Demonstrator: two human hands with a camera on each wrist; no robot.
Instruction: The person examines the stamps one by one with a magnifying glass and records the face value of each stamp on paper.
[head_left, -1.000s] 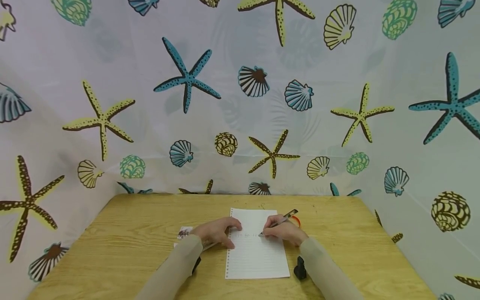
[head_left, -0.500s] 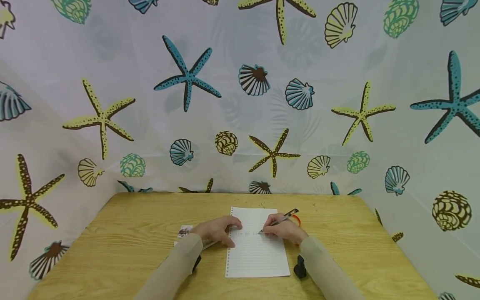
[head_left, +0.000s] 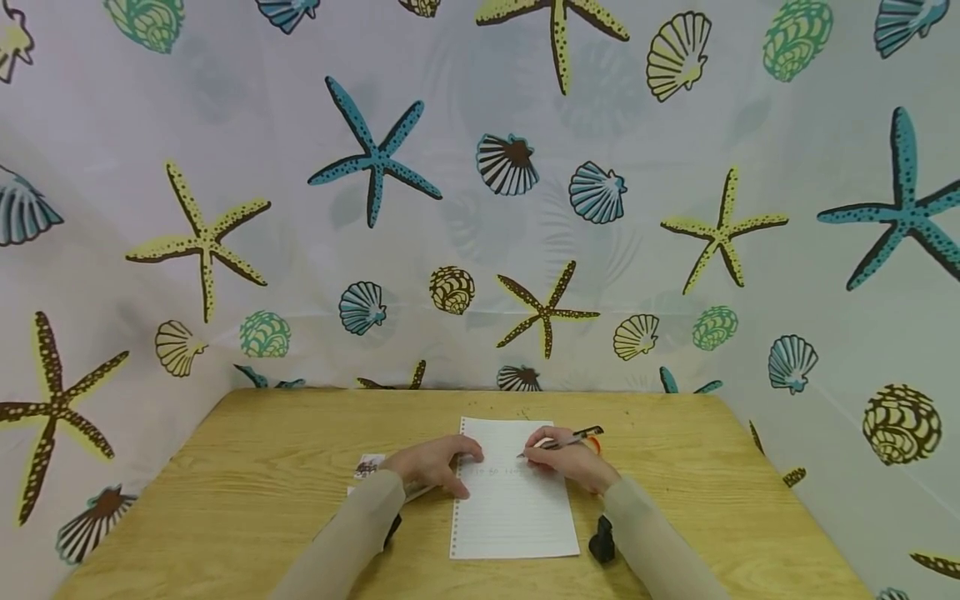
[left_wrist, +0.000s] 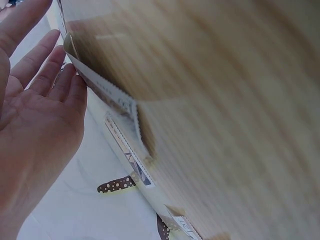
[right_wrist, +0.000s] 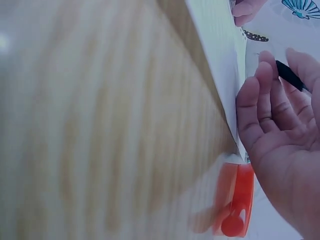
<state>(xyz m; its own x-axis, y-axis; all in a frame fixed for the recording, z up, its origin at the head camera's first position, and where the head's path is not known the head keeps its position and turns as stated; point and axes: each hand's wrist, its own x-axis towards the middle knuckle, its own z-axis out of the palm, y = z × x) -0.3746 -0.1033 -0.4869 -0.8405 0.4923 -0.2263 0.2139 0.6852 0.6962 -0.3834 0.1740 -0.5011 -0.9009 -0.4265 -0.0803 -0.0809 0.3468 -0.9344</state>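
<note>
A ruled loose-leaf sheet with punched holes down its left side lies on the table. My left hand rests at the sheet's left edge, thumb and fingers spread apart. In the left wrist view, that hand's fingers are fairly straight, close by a curled paper piece with a toothed edge. My right hand pinches a pen between thumb and fingers, tip pointing left over the sheet. Just below the tip runs a faint row of handwriting. In the right wrist view, the pen's dark grip shows between the fingertips.
An orange-red plastic object stands beside the right hand, partly hidden behind it in the head view. Stamp-like paper pieces lie left of the sheet. Black wrist gear hangs by the right sleeve. A shell-patterned cloth surrounds the wooden table.
The pen tip has shifted from the writing row to a spot slightly above it, and the pen lies flatter. A few more marks show on the row. The left hand stays put.
</note>
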